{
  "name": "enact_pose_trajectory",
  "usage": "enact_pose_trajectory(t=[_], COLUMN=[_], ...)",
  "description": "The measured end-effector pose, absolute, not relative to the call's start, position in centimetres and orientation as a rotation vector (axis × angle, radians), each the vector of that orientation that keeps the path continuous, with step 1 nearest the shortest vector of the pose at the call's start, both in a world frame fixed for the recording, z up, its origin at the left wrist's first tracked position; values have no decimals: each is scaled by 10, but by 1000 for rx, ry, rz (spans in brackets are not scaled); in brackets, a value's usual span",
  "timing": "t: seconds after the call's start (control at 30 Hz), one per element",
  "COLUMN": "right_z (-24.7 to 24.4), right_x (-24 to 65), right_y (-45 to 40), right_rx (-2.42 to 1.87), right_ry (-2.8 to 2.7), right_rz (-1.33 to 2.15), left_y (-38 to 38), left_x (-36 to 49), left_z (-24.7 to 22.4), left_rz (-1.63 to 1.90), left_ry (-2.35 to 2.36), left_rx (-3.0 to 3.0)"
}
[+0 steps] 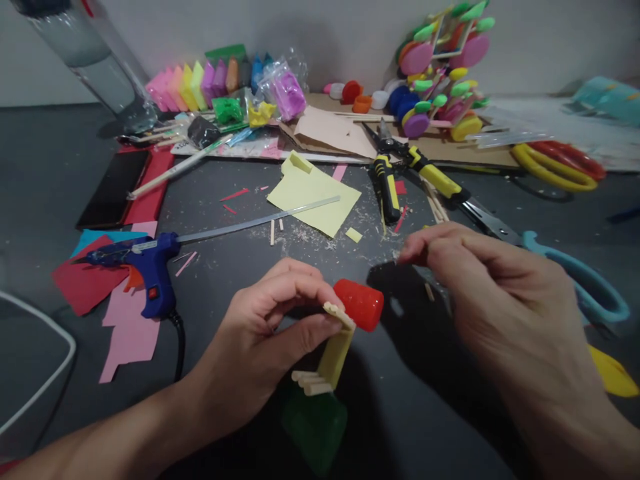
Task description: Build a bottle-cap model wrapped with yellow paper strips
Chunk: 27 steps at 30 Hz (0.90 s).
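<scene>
My left hand [280, 333] pinches a small folded model made of yellow paper and wooden sticks [336, 357] between thumb and fingertips. Short round stick pieces jut out at its lower end. Just behind it lies a shiny red cylinder [361, 305]; whether the two touch I cannot tell. My right hand [493, 300] hovers to the right above the table, thumb and fingers pressed together. Anything in that pinch is too small or hidden to name. Below the model, a dark green piece [317, 427] lies in shadow.
At left rest a blue glue gun [157, 270] with a glue stick in it, paper scraps and a phone [114, 190]. Yellow paper [315, 193], pliers [387, 187] and scissors [575, 273] lie further back. Clay packets [190, 90] and a colourful wheeled model [440, 73] stand behind.
</scene>
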State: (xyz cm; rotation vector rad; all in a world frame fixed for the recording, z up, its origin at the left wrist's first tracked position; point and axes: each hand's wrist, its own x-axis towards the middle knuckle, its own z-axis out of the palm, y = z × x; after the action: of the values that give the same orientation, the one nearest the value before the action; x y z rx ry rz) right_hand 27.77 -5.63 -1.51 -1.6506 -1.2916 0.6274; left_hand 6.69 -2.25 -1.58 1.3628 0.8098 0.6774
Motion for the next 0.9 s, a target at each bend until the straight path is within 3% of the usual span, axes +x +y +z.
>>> enact_pose_trajectory(t=[0.1,0.3,0.67,0.9], right_z=[-20,-13,-13,-14], right_x=[283,274,259,250], right_y=[-54,-60,-60,-60], right_rx=[-1644,-1407,-1382,-1396], right_ry=[-1326,-1516,-1331,-1335], right_rz=[613,1108,1364,1312], left_y=[-22,-24,-27,-27], left_x=[67,65,65,67], left_z=[-16,-16,-13,-14], left_rz=[704,777,898,867], left_ry=[815,833,802,831], left_rx=[1341,1548,1730,1611])
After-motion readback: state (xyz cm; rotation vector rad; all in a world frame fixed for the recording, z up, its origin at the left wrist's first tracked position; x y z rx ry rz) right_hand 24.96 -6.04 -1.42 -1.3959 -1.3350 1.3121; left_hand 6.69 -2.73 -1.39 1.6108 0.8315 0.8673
